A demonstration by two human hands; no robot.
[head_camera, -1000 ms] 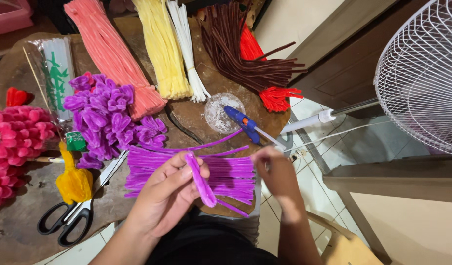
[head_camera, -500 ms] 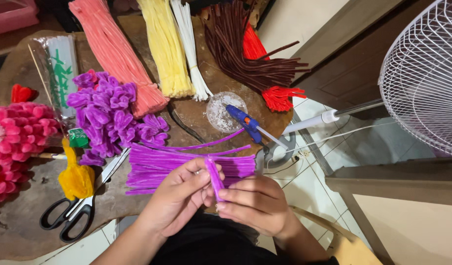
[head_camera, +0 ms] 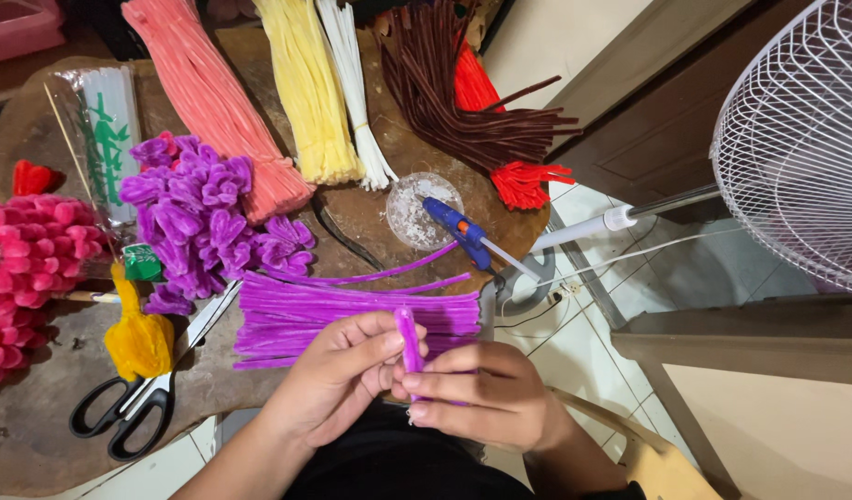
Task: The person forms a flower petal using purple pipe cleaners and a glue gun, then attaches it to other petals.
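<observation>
A purple stem point(head_camera: 409, 335), folded, stands low in the middle of the frame, pinched between both hands. The left hand point(head_camera: 344, 370) closes thumb and fingers point(head_camera: 375, 347) on it from the left; the right hand point(head_camera: 481, 393) curls shut around its lower end. Just above lies a purple bundle point(head_camera: 352, 315) on the surface point(head_camera: 37, 435). Scissors point(head_camera: 134, 403) lie lower left, purple flowers point(head_camera: 204, 218) upper left, a blue glue gun point(head_camera: 458, 227) right of centre.
</observation>
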